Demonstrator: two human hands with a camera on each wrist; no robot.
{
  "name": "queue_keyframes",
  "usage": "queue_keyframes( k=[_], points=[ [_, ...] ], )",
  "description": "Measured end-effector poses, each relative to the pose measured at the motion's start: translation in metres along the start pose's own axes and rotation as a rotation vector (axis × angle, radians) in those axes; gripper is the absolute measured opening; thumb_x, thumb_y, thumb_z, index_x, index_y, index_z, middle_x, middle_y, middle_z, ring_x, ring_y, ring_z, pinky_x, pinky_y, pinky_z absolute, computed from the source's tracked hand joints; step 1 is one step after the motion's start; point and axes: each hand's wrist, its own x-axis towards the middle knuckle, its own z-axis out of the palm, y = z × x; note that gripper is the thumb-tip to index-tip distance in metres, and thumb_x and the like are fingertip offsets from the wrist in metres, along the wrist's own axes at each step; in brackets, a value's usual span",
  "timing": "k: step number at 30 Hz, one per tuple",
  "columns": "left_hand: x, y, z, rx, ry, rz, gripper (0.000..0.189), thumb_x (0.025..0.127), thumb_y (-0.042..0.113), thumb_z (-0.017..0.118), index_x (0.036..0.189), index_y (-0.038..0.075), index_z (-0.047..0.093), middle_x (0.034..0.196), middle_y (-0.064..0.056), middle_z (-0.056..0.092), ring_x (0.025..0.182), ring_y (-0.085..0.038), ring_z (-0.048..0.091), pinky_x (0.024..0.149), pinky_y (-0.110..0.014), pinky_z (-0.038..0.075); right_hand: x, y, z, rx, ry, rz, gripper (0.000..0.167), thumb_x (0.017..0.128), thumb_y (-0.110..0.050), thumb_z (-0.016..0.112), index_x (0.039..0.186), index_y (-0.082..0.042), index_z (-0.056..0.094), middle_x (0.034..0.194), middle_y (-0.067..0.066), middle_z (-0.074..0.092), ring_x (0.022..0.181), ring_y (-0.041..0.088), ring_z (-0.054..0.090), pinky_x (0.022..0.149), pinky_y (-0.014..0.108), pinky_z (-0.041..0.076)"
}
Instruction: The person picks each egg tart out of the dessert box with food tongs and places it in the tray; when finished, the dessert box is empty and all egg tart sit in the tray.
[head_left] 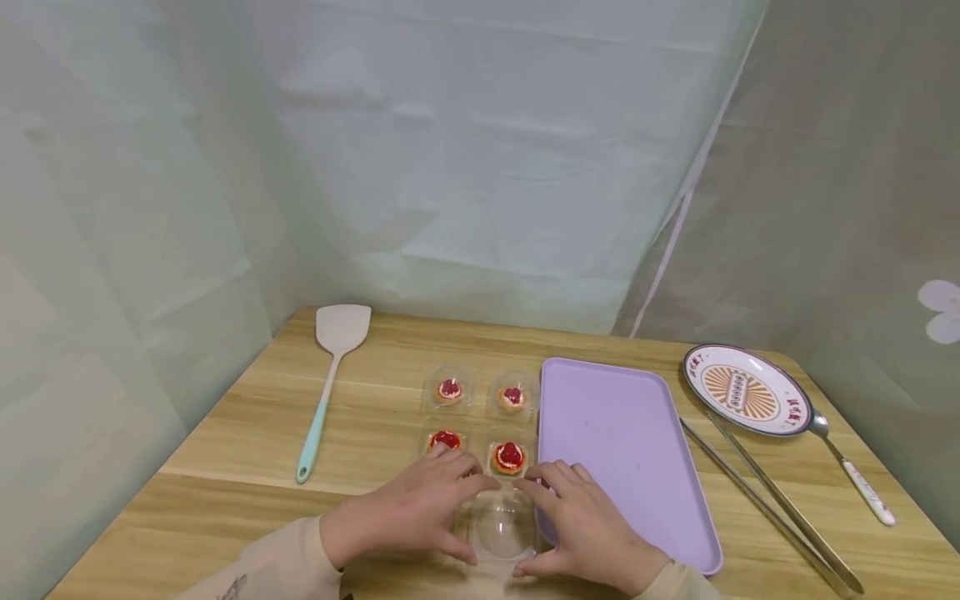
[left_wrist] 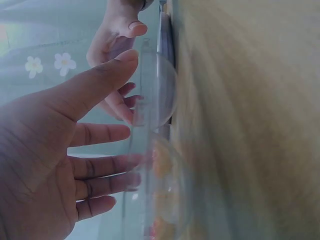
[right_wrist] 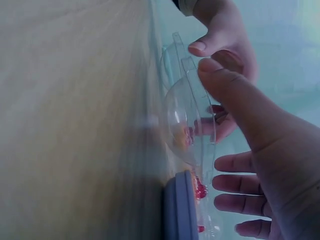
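Two hands flank a clear plastic box with a rounded bowl, near the table's front edge. My left hand is at its left side; the thumb and straight fingers come right up to the rim in the left wrist view. My right hand mirrors it on the right, with thumb and fingers spread near the rim. Beyond the hands stand several small tarts with red topping, among them a front right tart and a front left tart, partly covered by the left fingers. Each sits in a clear box.
A lilac tray lies under the right hand's side. Further right are a patterned plate, metal tongs and a spoon. A spatula with turquoise handle lies at the left. Cloth hangs behind the table.
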Motion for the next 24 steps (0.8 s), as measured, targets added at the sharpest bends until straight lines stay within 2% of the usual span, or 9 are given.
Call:
queue_keyframes(
  k=[6, 9, 13, 20, 24],
  points=[
    [0.000, -0.005, -0.006, 0.030, 0.047, 0.026, 0.075, 0.067, 0.063, 0.074, 0.128, 0.022, 0.058, 0.108, 0.008, 0.057, 0.105, -0.010, 0.051, 0.096, -0.031, 0.040, 0.003, 0.002, -0.007, 0.005, 0.039, -0.015, 0.083, 0.063, -0.076, 0.067, 0.118, -0.015, 0.065, 0.112, -0.006, 0.057, 0.098, 0.008, 0.052, 0.079, 0.025, 0.041],
    [0.001, -0.009, -0.010, 0.013, 0.056, 0.026, 0.073, 0.068, 0.061, 0.074, 0.127, 0.020, 0.059, 0.110, 0.007, 0.057, 0.108, -0.012, 0.052, 0.098, -0.033, 0.041, 0.006, 0.004, -0.012, -0.003, 0.057, -0.021, 0.082, 0.063, -0.074, 0.069, 0.118, -0.013, 0.066, 0.112, -0.005, 0.058, 0.097, 0.009, 0.052, 0.079, 0.025, 0.041],
    [0.001, -0.016, -0.018, -0.039, 0.066, 0.008, 0.071, 0.070, 0.055, 0.076, 0.128, 0.019, 0.059, 0.113, 0.004, 0.058, 0.110, -0.015, 0.053, 0.101, -0.040, 0.043, 0.012, 0.008, -0.022, -0.008, 0.073, -0.031, 0.082, 0.063, -0.071, 0.072, 0.119, -0.011, 0.065, 0.112, -0.003, 0.058, 0.098, 0.011, 0.053, 0.080, 0.027, 0.042],
    [0.002, -0.033, -0.026, -0.066, 0.160, -0.002, 0.068, 0.071, 0.047, 0.079, 0.128, 0.015, 0.058, 0.117, 0.000, 0.061, 0.112, -0.020, 0.055, 0.097, -0.041, 0.046, 0.032, 0.013, -0.039, -0.019, 0.061, -0.054, 0.077, 0.063, -0.063, 0.076, 0.120, -0.012, 0.064, 0.112, -0.001, 0.059, 0.098, 0.013, 0.054, 0.080, 0.030, 0.044],
    [0.007, -0.046, -0.030, -0.125, 0.189, -0.053, 0.066, 0.073, 0.041, 0.080, 0.128, 0.013, 0.058, 0.123, -0.006, 0.061, 0.114, -0.025, 0.056, 0.097, -0.047, 0.046, 0.047, 0.017, -0.049, -0.044, 0.039, -0.080, 0.075, 0.066, -0.062, 0.075, 0.119, -0.010, 0.064, 0.113, 0.001, 0.060, 0.098, 0.015, 0.055, 0.081, 0.032, 0.045]
  ],
)
